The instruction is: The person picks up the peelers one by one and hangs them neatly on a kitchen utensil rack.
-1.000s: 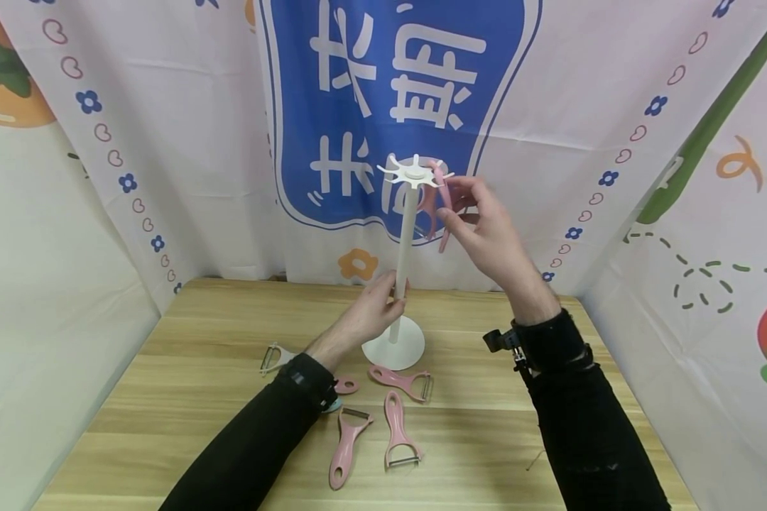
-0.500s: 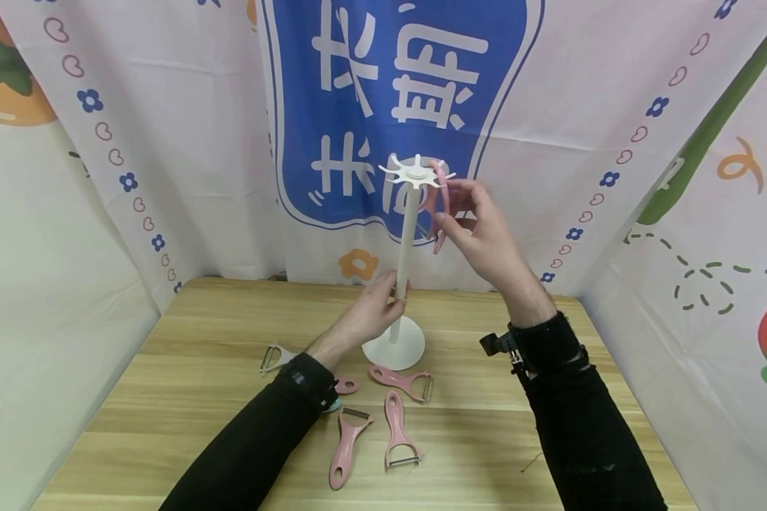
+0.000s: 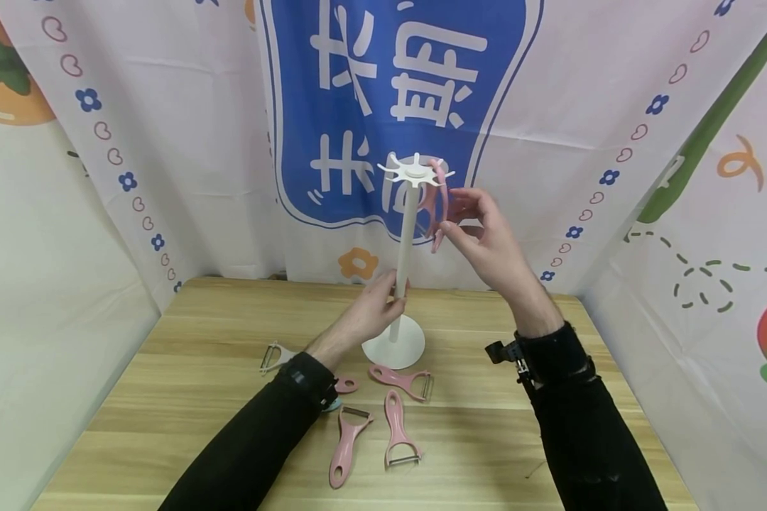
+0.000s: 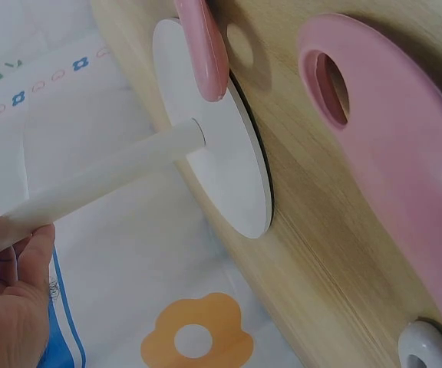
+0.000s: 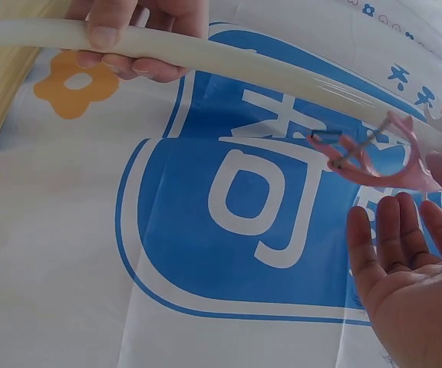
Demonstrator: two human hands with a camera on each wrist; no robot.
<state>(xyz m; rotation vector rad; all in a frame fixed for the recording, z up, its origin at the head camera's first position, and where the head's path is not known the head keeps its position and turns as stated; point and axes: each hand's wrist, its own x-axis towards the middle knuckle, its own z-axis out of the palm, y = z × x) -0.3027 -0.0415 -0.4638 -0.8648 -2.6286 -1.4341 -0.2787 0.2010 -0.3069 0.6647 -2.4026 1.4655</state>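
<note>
My left hand [image 3: 367, 312] grips the white pole [image 3: 407, 234] of an upright stand, low above its round base [image 3: 415, 348]. The stand's top is a ring of white hooks [image 3: 415, 172]. Pink peelers [image 3: 443, 199] hang from hooks on the right side, overlapping each other, blades downward. My right hand [image 3: 495, 241] is just right of them, fingers extended and spread from the thumb, thumb tip right at the nearest peeler's edge. In the right wrist view the fingers hold nothing and the pink peelers [image 5: 397, 172] hang beside the thumb.
On the wooden table [image 3: 486, 397] before the base lie pink peelers [image 3: 343, 454], one close to the base [image 3: 373, 355]. A white peeler [image 3: 275, 358] lies left, partly behind my left forearm, which also covers a pink handle [image 3: 347, 385] and a light-blue piece [image 3: 334, 405]. Printed curtain [image 3: 230, 177] hangs behind.
My right hand's fingers have loosened from the pink peeler and drawn slightly right and down, leaving it hanging on the hook. My left hand stays on the pole.
</note>
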